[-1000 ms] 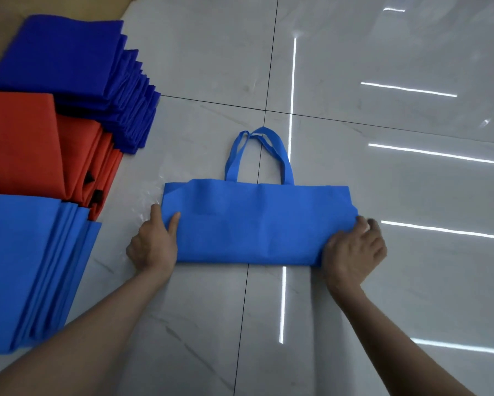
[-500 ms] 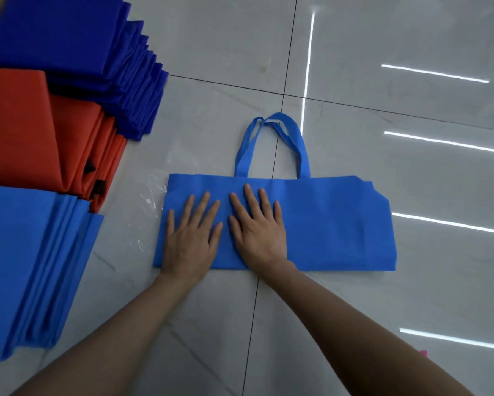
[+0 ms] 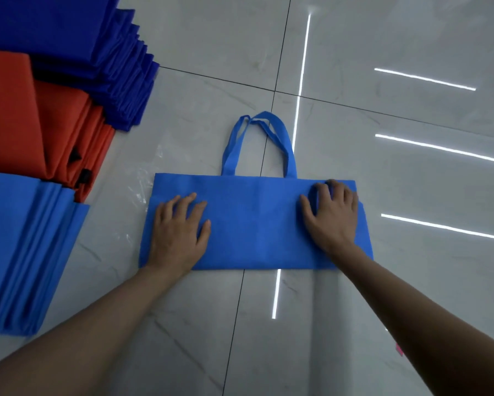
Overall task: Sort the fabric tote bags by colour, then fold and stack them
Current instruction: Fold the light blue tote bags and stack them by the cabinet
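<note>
My left hand [image 3: 180, 230], right hand [image 3: 333, 215] press flat light-blue fabric tote bag [image 3: 257, 221]; fingers spread, gripping nothing. Risk: bag's right-end fold springs open once I lift off.

Your one camera rides on your head, looking forward and steeply down. The tiled floor [image 3: 411, 181] lies close below.
</note>
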Available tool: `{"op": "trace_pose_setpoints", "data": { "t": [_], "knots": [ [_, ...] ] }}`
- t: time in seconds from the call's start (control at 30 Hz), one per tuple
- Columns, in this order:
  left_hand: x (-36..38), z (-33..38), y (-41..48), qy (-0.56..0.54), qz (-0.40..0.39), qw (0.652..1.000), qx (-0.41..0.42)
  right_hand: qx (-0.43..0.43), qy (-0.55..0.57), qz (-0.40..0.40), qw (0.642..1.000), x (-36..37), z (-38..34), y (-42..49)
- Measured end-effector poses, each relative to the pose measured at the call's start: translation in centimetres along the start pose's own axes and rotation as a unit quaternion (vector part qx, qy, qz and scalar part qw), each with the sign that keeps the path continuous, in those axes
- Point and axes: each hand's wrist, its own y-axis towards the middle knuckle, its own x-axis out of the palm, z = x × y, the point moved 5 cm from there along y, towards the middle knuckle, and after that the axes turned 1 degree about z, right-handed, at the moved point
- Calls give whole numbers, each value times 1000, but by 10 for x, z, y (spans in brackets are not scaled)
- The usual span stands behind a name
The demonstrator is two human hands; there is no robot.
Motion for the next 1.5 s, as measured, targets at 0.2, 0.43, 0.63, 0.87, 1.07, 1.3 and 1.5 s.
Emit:
{"op": "trace_pose_setpoints", "data": {
  "t": [0.2, 0.43, 0.63, 0.87, 1.07, 1.3, 1.5],
  "knots": [
    [-8, 0, -1, -34, 29, 998, 42, 52, 11, -25, 998, 4, -59, 30],
    [13, -8, 5, -22, -74, 996, 41, 194, 226, -71, 952, 12, -61, 61],
    [12, -7, 0, -12, -67, 997, 48, 101, 495, -89, 859, -11, -91, 76],
    [17, 1, -9, 7, -117, 993, -18, -235, 302, -60, 922, -60, -89, -5],
    [-2, 15, -16, 39, -100, 993, -53, -303, 46, 8, 952, 5, -44, -83],
    [-35, 24, -30, 52, -80, 994, -47, -208, 95, -126, 965, 18, -32, -106],
    [-50, -10, -39, -41, -76, 993, 78, -315, 63, -191, 927, 20, -13, -85]
  ]
}}
